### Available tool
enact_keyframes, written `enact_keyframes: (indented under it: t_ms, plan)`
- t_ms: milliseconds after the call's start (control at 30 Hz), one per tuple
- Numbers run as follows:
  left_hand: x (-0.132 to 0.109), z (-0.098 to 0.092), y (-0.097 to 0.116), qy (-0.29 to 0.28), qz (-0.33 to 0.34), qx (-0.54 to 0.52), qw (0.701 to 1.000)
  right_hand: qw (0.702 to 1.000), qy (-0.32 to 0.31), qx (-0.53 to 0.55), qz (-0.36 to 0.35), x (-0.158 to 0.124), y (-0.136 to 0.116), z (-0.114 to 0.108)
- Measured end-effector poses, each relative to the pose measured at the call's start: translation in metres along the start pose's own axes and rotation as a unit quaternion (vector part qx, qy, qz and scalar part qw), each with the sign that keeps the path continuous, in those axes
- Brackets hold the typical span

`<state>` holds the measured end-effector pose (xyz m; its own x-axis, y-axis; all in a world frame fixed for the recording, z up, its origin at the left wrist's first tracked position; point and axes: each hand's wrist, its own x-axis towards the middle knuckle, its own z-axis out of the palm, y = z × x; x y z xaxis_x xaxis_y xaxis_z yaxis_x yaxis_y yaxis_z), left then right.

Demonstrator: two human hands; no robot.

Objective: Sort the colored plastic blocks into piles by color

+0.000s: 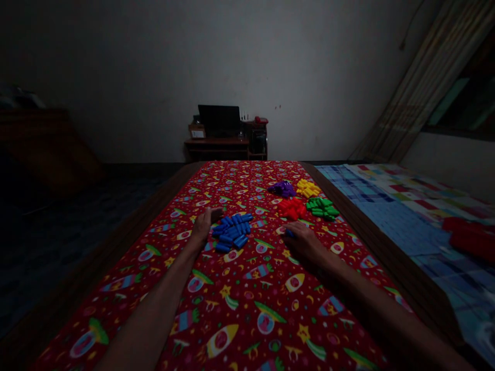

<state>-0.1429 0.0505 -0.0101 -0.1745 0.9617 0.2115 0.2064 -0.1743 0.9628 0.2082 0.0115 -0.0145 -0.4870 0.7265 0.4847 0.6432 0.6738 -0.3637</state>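
Note:
A pile of small blue cylindrical pieces lies on a red rocket-patterned cloth. Against the pile's left side rests my left hand, its fingers stretched out toward the far edge of the pieces and nothing seen in its grasp. To the right of the pile, low over the cloth, my right hand is closed on a blue cylindrical piece, mostly covered by the fingers. Just beyond that hand sit separate heaps of red pieces, green pieces, purple pieces and yellow pieces.
The cloth covers a long table with a brown border. On the right is a bed with checked bedding and a red cloth item. A desk with a dark monitor stands by the far wall.

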Motion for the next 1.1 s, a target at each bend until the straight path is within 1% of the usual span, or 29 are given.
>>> enact_keyframes:
  t_ms: [67, 133, 200, 267, 333, 367, 400, 433, 500, 567, 600, 667, 733, 833, 967, 1100]
  plan:
    - [0.003, 0.001, -0.002, 0.010, -0.009, -0.012, 1.000, 0.996, 0.028, -0.063, 0.059, -0.020, 0.020, -0.020]
    - [0.005, 0.003, -0.002, 0.016, -0.014, -0.013, 1.000, 0.988, 0.039, -0.109, 0.103, -0.034, 0.033, -0.036]
    - [0.005, 0.005, -0.002, 0.019, -0.014, -0.018, 1.000, 0.983, 0.047, -0.134, 0.117, -0.037, 0.036, -0.043]
    - [0.004, 0.005, -0.001, 0.016, -0.015, -0.022, 1.000, 0.983, 0.065, -0.145, 0.097, -0.026, 0.026, -0.043]
    - [0.003, 0.005, 0.000, 0.011, -0.013, -0.021, 1.000, 0.987, 0.076, -0.132, 0.053, -0.006, 0.005, -0.033]
    - [0.003, 0.005, 0.000, 0.011, -0.012, -0.019, 1.000, 0.991, 0.066, -0.113, 0.025, 0.006, -0.010, -0.025]
    - [0.002, 0.005, 0.001, 0.010, -0.010, -0.016, 1.000, 0.995, 0.043, -0.085, -0.010, 0.018, -0.026, -0.016]
    - [0.001, 0.004, 0.001, 0.010, -0.009, -0.013, 1.000, 0.997, -0.005, -0.055, -0.050, 0.029, -0.043, -0.004]
    - [0.000, 0.004, 0.002, 0.006, -0.009, -0.004, 1.000, 0.988, -0.090, -0.022, -0.121, 0.047, -0.074, 0.021]
    - [0.000, 0.003, 0.002, -0.002, -0.011, 0.004, 1.000, 0.982, -0.113, -0.040, -0.146, 0.057, -0.097, 0.045]
    - [-0.001, 0.002, 0.002, -0.006, -0.010, 0.008, 1.000, 0.980, -0.118, -0.054, -0.149, 0.060, -0.104, 0.055]
    - [0.000, 0.002, 0.001, -0.012, -0.007, 0.016, 1.000, 0.979, -0.120, -0.075, -0.145, 0.060, -0.108, 0.069]
    - [0.001, 0.001, -0.001, -0.013, -0.003, 0.024, 1.000, 0.979, -0.122, -0.078, -0.142, 0.057, -0.099, 0.073]
    - [0.002, 0.001, -0.003, -0.009, 0.001, 0.025, 1.000, 0.981, -0.113, -0.061, -0.142, 0.043, -0.072, 0.060]
    - [0.003, 0.001, -0.004, -0.013, -0.004, 0.032, 0.999, 0.989, -0.045, -0.078, -0.118, 0.012, -0.024, 0.023]
    - [0.005, 0.001, -0.006, -0.009, 0.000, 0.051, 0.999, 0.990, 0.010, -0.132, -0.048, -0.020, 0.021, -0.014]
